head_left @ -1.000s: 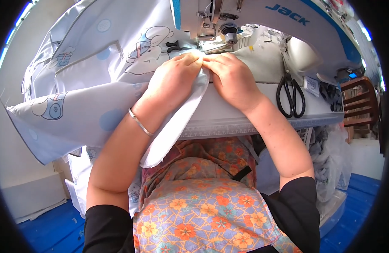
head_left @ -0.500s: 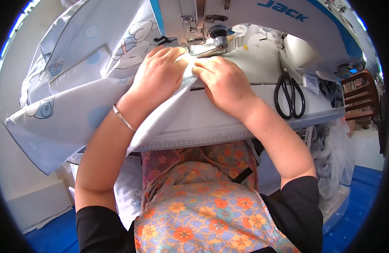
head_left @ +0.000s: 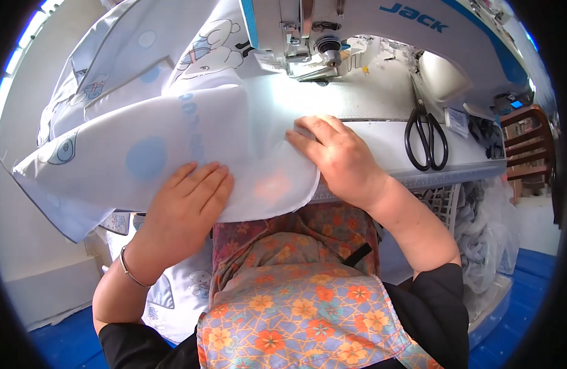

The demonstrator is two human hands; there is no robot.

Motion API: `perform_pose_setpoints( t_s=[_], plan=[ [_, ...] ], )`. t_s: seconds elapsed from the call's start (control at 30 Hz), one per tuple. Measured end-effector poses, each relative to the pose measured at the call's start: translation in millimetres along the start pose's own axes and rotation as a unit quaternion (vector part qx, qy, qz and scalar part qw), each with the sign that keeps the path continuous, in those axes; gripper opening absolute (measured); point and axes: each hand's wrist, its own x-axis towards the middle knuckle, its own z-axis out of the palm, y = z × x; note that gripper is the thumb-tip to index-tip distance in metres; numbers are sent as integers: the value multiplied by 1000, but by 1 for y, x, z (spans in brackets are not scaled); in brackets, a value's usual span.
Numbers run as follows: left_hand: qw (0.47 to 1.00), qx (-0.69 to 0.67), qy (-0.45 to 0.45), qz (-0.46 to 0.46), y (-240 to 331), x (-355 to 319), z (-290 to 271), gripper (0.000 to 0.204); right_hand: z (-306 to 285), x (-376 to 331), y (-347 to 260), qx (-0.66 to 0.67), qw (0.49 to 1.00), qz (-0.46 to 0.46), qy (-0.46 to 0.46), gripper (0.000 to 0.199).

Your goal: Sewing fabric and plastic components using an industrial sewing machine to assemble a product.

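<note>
Your pale printed cloth [head_left: 166, 138] lies spread over the left and middle of the table [head_left: 391, 144], its rounded right-hand end hanging past the front edge toward your lap. Large blue spots and outlined cartoon figures are visible on it, with folds heaped toward the far left corner.

Your left hand [head_left: 194, 200] rests palm down on the near part of the cloth, fingers extended and close together, gripping nothing. Your right hand [head_left: 335, 147] is at the cloth's right-hand margin with its fingers bent; whether thumb and fingertips pinch the fabric cannot be determined.

In my judgement, the step in hand is spreading and lining up this panel before the machine. The next move appears to call for a flat, unpuckered layer, the margin squared to the presser foot [head_left: 314, 72], and your fingertips kept clear of it. Glare on the bed just in front of the foot prevents any finding on the needle or a stitch line.

Beyond the cloth, the sewing machine [head_left: 357, 31] spans the far side of the table. Black-handled scissors [head_left: 426, 140] lie near the right end of the front edge, blades pointing away from you, well apart from the cloth. A white label [head_left: 456, 121] lies just beside them, nearer the table's right edge.
</note>
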Motion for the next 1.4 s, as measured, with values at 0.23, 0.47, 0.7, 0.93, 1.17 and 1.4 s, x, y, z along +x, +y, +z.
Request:
perform_pose_setpoints(
  t_s=[0.23,0.47,0.7,0.93,1.17,1.4],
  plan=[
    [996,58,62,-38,-20,7,21,42,7,-3,0,-24,999,-5,25,35],
    [987,109,98,-70,-49,13,41,43,9,13,12,-15,1000,-7,14,30],
    [976,133,117,-125,-65,25,51,41,17,27,21,-57,998,-4,-13,32],
    [979,159,44,-116,-40,29,45,44,25,32,23,-73,997,22,1,31],
    [982,126,4,-138,21,47,40,48,28,32,25,-62,997,32,14,33],
    [990,56,17,-127,37,98,40,10,21,30,21,-38,999,17,17,30]
  ],
)
